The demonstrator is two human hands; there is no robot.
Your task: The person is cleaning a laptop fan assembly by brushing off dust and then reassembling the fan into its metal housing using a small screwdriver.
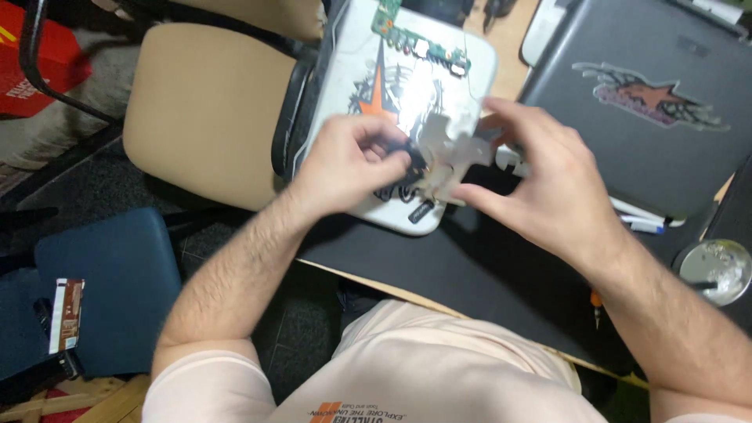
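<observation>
Motion blur softens both hands. The dark laptop (634, 102) is cut off at the top edge. Over the white laptop (407, 94), the right hand (548, 184) and left hand (345, 164) pinch a thin metal plate (450, 153) between their fingers (392, 160); a small black part beside the left fingertips is hard to make out.

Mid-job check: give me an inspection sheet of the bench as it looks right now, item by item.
Surface: black desk mat over a wooden edge.
Job's things: thin grey metal plate, irregular outline, held above a white laptop lid with an orange star sticker.
Clutter: green circuit board on the white lid; grey laptop to the right; round metal dish; pen.
Hands: left hand pinches a small black part at the plate's edge; right hand grips the plate's other side. Image blurred.
Cables: nothing seen.
Surroundings: beige chair, blue seat, red box.
</observation>
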